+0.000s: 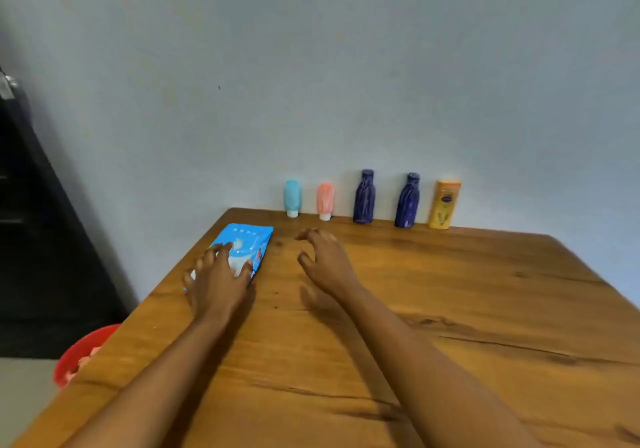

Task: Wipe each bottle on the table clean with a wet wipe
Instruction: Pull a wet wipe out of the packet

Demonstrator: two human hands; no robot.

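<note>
Left hand lies spread on the wipe pack, fingers splayed, pinning it. Right hand hovers just beside it, loosely clawed, empty. 5 bottles stand well beyond both hands. The pack looks soft, light and slippery: best held down while pulling a wipe.

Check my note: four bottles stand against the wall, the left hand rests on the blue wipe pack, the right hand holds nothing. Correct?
No. The head view shows five bottles, not four: a light blue bottle, a pink bottle, a dark blue bottle, a second dark blue bottle and a yellow bottle. The left hand does rest on the blue wipe pack; the right hand holds nothing.
</note>
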